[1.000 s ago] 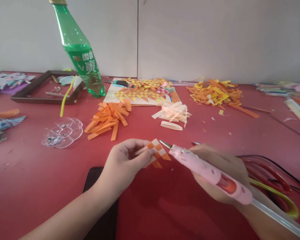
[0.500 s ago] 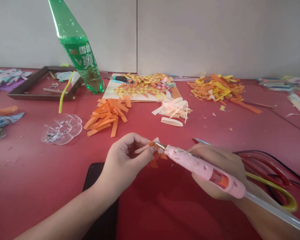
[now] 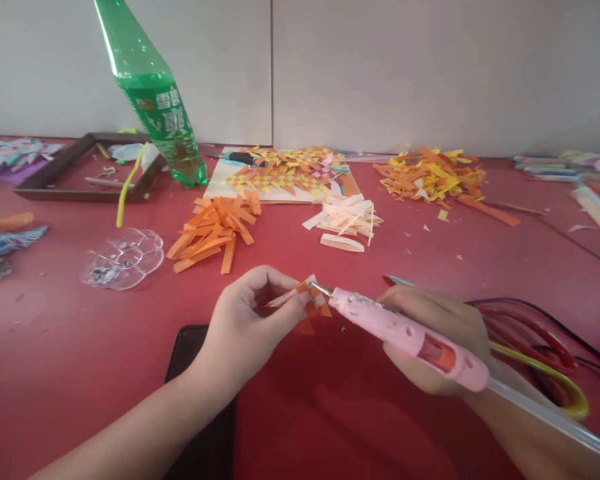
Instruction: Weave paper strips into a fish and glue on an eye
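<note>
Between thumb and fingers, my left hand pinches a small woven piece of orange and pale paper strips. My right hand is wrapped round a pink hot glue gun, shaped like a pen, with a clear glue stick coming out of its back end. The metal nozzle points left and meets the upper part of the woven piece. Beyond the hands lie a pile of orange paper strips and a smaller pile of pale peach strips.
A green soda bottle stands behind a clear flower-shaped tray and beside a dark frame. Woven paper pieces lie on a white board. Scissors with red and yellow handles and a black cable are at right; a black phone is under my left arm.
Very little differs. The glue gun's nozzle stays at the woven piece, and both hands keep their hold; the whole view has shifted slightly.
</note>
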